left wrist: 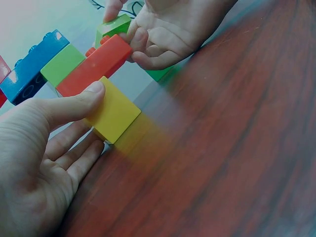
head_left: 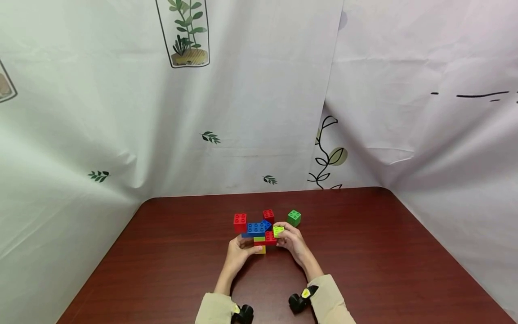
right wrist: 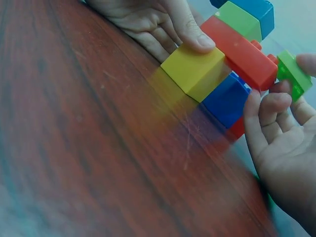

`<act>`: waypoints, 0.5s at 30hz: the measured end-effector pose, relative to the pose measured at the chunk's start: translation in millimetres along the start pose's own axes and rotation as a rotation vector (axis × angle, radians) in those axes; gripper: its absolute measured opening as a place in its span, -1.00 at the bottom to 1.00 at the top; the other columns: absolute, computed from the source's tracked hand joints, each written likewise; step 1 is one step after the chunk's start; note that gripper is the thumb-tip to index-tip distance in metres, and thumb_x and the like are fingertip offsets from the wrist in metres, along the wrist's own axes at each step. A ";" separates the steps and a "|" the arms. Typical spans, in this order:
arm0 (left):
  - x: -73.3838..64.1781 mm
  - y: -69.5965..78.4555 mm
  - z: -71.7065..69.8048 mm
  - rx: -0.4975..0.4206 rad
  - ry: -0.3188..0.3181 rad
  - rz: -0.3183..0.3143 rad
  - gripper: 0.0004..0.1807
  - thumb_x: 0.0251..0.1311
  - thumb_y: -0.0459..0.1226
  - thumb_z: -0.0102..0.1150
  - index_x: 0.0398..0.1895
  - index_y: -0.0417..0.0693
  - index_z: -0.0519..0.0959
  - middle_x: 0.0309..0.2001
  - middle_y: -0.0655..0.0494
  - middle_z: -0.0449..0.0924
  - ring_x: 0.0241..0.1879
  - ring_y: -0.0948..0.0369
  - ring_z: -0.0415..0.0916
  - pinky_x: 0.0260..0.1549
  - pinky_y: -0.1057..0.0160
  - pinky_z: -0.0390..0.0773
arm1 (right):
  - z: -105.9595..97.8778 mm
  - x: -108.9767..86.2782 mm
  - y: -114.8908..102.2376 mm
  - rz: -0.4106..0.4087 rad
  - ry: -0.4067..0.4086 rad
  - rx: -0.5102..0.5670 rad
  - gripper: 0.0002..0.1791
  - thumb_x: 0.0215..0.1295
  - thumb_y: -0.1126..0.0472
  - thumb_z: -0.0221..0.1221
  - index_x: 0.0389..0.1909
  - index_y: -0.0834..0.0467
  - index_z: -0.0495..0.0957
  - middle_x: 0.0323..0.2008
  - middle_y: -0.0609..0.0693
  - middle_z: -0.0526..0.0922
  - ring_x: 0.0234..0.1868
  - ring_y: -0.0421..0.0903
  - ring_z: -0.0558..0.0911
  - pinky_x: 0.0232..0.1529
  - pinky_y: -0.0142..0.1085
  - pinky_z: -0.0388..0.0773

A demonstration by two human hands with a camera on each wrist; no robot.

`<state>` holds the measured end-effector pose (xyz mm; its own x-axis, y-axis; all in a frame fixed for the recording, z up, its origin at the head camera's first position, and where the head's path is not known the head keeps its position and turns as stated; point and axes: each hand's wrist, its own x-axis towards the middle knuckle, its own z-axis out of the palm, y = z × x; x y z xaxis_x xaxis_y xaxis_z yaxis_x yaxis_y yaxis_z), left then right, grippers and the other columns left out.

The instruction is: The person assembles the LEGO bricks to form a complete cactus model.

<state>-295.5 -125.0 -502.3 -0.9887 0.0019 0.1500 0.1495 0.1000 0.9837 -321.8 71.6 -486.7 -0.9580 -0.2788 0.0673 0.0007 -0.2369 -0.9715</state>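
My left hand [head_left: 236, 257] grips the yellow brick [left wrist: 114, 114] at the bottom of a stacked build, its thumb pressed on the brick's side. Above that brick lie a long red brick [left wrist: 96, 66], a light green brick [left wrist: 64, 64] and a blue brick [head_left: 256, 229] on top. A loose-looking lime green brick [head_left: 278, 231] is pinched in my right hand [head_left: 294, 245], tilted over the studded right end of the red brick. In the right wrist view it stands very close to those studs; whether they touch I cannot tell.
Beyond the build are a red brick [head_left: 240, 221] at left, another red brick [head_left: 268, 215] with a blue piece [head_left: 266, 224] near it, and a green brick [head_left: 294, 218] at right. The brown table [head_left: 364, 252] meets a white printed cloth [head_left: 259, 99] at the back.
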 end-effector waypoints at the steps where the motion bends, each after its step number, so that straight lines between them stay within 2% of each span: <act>1: -0.1 0.3 0.0 0.003 0.000 0.000 -0.54 0.02 -0.35 0.44 0.01 -0.35 0.56 -0.02 -0.27 0.66 0.00 -0.03 0.63 -0.10 0.30 0.67 | -0.5 0.1 0.2 0.003 -0.013 0.011 -0.63 0.28 0.37 -0.06 0.11 0.33 0.41 -0.44 -0.16 0.43 -0.50 -0.22 0.35 -0.28 -0.38 0.50; 6: -1.2 2.2 0.0 0.004 -0.001 -0.009 -0.54 0.03 -0.34 0.43 0.01 -0.32 0.56 -0.02 -0.24 0.67 0.01 -0.02 0.63 -0.13 0.34 0.66 | -3.7 0.0 2.1 -0.004 -0.075 0.043 -0.64 0.33 0.36 -0.07 0.11 0.25 0.46 -0.34 -0.14 0.46 -0.46 -0.23 0.37 -0.30 -0.40 0.46; 11: -1.4 3.4 0.0 -0.006 -0.001 -0.007 -0.55 0.04 -0.34 0.43 0.02 -0.30 0.57 -0.02 -0.23 0.67 0.02 -0.02 0.62 -0.15 0.37 0.65 | -6.0 0.4 2.4 -0.020 -0.143 0.054 -0.61 0.38 0.35 -0.04 0.19 0.36 0.40 -0.20 -0.16 0.60 -0.29 -0.29 0.61 -0.14 -0.43 0.61; 15: -0.8 3.3 0.1 -0.003 0.000 -0.006 -0.55 0.03 -0.34 0.43 0.01 -0.30 0.57 -0.03 -0.23 0.68 0.03 -0.03 0.62 -0.17 0.44 0.61 | -6.1 0.0 1.6 -0.006 -0.159 0.066 -0.64 0.40 0.32 0.01 0.18 0.31 0.46 -0.18 -0.19 0.67 -0.22 -0.30 0.68 -0.07 -0.40 0.64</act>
<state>-294.3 -124.5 -499.2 -0.9895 0.0011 0.1445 0.1439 0.0967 0.9849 -323.6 76.9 -489.6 -0.9006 -0.4197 0.1127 0.0194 -0.2980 -0.9544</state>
